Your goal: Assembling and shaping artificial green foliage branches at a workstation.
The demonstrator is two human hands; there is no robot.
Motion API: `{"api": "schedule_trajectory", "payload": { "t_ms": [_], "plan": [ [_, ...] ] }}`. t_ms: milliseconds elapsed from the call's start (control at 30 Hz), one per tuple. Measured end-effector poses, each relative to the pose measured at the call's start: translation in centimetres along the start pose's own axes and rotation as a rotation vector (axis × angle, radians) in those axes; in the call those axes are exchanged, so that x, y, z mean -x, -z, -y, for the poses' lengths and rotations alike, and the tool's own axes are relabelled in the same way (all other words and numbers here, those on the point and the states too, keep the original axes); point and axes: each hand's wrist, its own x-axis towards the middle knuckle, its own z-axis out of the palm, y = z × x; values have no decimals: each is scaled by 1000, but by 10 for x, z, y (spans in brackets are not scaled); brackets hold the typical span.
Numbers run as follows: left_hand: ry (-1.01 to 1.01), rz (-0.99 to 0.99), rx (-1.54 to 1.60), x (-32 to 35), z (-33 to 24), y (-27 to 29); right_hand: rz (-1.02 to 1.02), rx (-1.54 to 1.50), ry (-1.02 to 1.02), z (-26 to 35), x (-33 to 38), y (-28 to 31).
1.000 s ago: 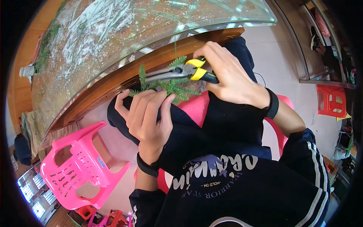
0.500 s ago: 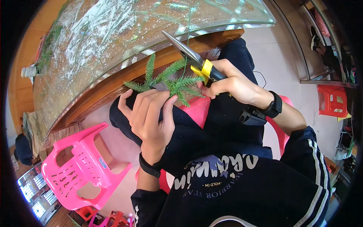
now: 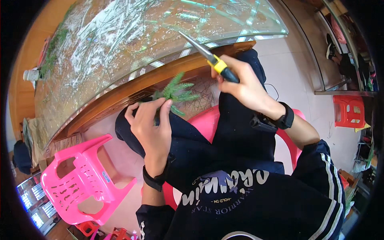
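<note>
In the head view, two bare hands are at work, each holding one thing. The left hand (image 3: pixel 152 130) has its thumb and fingers pinched narrowly on one green, needle-leaved sprig (image 3: pixel 176 94), which sits above the person's lap, just in front of the table (image 3: pixel 224 24). The right hand (image 3: pixel 246 88) has its fingers wrapped around the handles of one pair of yellow-and-black long-nosed metal pliers (image 3: pixel 216 63). Two black wristbands, left (image 3: pixel 154 180) and right (image 3: pixel 286 116), circle the wrists. One pink plastic chair (image 3: pixel 82 152) stands at the left and one red plastic stool (image 3: pixel 341 108) at the right.

A second ago the pliers' jaws lay across the sprig; now they are apart from it, pointing up over the table edge. Since half a second ago, the sprig has turned and shows a more compact fan, with at least four shoots visible.

Short, fine needles give the shoots a feathery texture. The pliers' nose is smooth grey metal, long and tapering. The table has a clear glass top over brown wood, with a curved look near the rim of the view, and is strewn with white powder (image 3: pixel 116 24). The chair's shiny plastic is pierced with slits and larger rounded openings.
</note>
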Motion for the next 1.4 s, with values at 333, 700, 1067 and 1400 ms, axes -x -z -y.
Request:
{"api": "schedule_trajectory", "payload": {
  "t_ms": [333,700,1067,1400],
  "plan": [
    [407,190,595,4,5,2,-513,714,223,13,-21,26],
    [895,171,1588,10,28,-7,-400,1040,273,9,-137,84],
    [1174,22,1656,11,40,-1,147,1081,843,74,-47,-3],
    [1138,57,1655,5,36,-3,192,1205,1103,61,-53,-56]
  ]
}}
